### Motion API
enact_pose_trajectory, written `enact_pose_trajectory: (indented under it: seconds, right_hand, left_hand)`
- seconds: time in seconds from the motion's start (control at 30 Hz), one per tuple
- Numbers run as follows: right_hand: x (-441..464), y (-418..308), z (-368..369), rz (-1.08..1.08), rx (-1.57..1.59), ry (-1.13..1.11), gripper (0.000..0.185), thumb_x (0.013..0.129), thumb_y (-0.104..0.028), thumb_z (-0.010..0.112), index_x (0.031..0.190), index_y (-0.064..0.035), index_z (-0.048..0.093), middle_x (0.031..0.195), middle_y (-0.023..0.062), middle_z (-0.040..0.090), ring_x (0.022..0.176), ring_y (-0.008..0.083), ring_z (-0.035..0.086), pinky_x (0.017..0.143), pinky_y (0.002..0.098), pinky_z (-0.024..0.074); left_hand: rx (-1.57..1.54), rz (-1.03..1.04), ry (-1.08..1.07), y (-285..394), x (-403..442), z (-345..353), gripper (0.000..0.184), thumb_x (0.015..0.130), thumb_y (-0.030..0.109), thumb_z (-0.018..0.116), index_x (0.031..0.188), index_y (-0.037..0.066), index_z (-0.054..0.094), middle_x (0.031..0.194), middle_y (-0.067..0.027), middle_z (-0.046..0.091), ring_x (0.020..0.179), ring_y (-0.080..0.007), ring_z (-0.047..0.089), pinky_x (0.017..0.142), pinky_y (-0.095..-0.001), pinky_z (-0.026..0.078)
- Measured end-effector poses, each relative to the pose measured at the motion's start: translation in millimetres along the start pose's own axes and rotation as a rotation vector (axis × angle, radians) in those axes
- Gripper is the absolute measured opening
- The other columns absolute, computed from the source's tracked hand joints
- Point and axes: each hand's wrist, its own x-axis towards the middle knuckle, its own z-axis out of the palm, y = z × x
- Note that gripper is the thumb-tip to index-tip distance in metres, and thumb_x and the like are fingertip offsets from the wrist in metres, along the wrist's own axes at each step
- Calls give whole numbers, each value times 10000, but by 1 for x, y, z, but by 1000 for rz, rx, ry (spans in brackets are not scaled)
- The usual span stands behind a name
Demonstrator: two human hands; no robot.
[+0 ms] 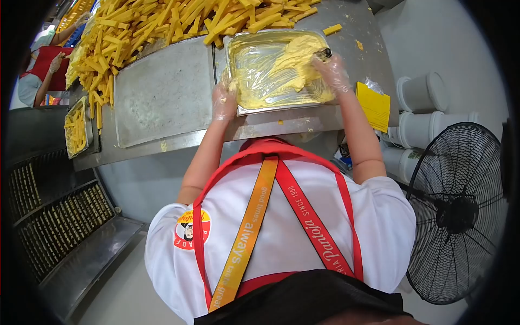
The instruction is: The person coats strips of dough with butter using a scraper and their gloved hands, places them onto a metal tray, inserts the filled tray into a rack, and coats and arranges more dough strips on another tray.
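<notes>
A shallow metal tray [287, 103] sits on the steel table, its inside smeared with pale yellow cream. The thickest heap of cream [298, 57] lies toward its right side. My left hand [225, 100], in a clear plastic glove, is closed on the tray's left edge. My right hand [333, 73], gloved the same way, is closed over the tray's right side around a small tool with a black end [325, 53]. The rest of that tool is hidden by my fingers, so its kind does not show.
Yellow sticks [162, 21] are piled along the table's far side. A flat metal sheet [162, 92] lies left of the tray. A co-worker's gloved hand [56, 62] is at far left. Racks [65, 216] stand lower left; white buckets [422, 92] and a fan [455, 211] at right.
</notes>
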Motion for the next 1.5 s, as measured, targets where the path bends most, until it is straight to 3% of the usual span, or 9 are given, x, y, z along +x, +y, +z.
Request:
enact_pose_trajectory:
  seconds: [0.13,0.33,0.4,0.5,0.73,0.93,1.13,1.4,1.5]
  right_hand:
    - [-9,11,44,-451,-211,-6,305,772,-245,704,984,-40,628,905,143,651,785,265,632,721,336,511]
    - [-11,29,19,-24,30,-199,230,794,-161,692,972,-28,632,840,36,641,752,98,573,716,270,487]
    - [13,49,-16,115,158,-208,335,786,-223,674,1064,-42,630,1024,142,666,918,251,638,824,356,490]
    - [15,19,-21,-206,-179,-30,224,819,-144,679,992,-9,633,872,41,654,801,112,596,734,273,488]
    - [61,27,28,-381,-272,76,312,785,-204,703,1039,-43,621,999,120,653,880,250,619,794,342,476]
    - [12,-19,-7,-221,105,75,269,809,-233,687,973,-29,626,904,75,655,805,169,607,732,328,484]
    - [31,26,24,-342,-82,112,277,805,-226,634,1010,-40,633,962,187,649,863,319,623,760,340,491]
    - [13,32,-6,-214,-121,281,225,810,-187,652,932,1,635,803,132,647,721,227,608,681,330,487]
    - [26,54,28,-240,73,189,283,788,-220,646,968,-2,635,868,185,655,768,279,630,738,330,502]
  left_hand:
    - [-145,-55,-18,14,1,-3,373,854,142,574,1189,-21,561,983,-235,654,856,-312,637,768,-355,479]
    - [83,60,-14,12,7,-10,416,836,176,602,1199,-22,560,974,-235,653,847,-323,636,746,-368,483]
    - [126,-49,-94,19,10,-17,420,821,192,625,1180,-20,571,946,-229,655,843,-344,633,730,-392,485]
    - [484,95,6,28,18,-23,422,797,213,656,1151,-6,585,906,-218,654,820,-375,625,710,-432,488]
    - [779,803,130,76,106,-27,419,794,158,623,1205,105,563,1135,-124,622,1069,-289,563,851,-404,481]
    - [1105,702,-267,63,167,-15,349,789,55,579,1111,186,612,1051,-95,646,1011,-271,592,832,-398,495]
    - [568,1013,353,75,176,-42,270,767,88,644,1034,130,644,931,-96,665,836,-285,634,757,-387,499]
    - [-317,245,-14,103,48,-28,157,853,102,660,1004,84,699,852,11,658,725,-92,570,556,-243,472]
    - [47,296,-75,74,25,4,217,789,81,685,1004,53,689,831,-87,672,719,-219,620,613,-321,495]
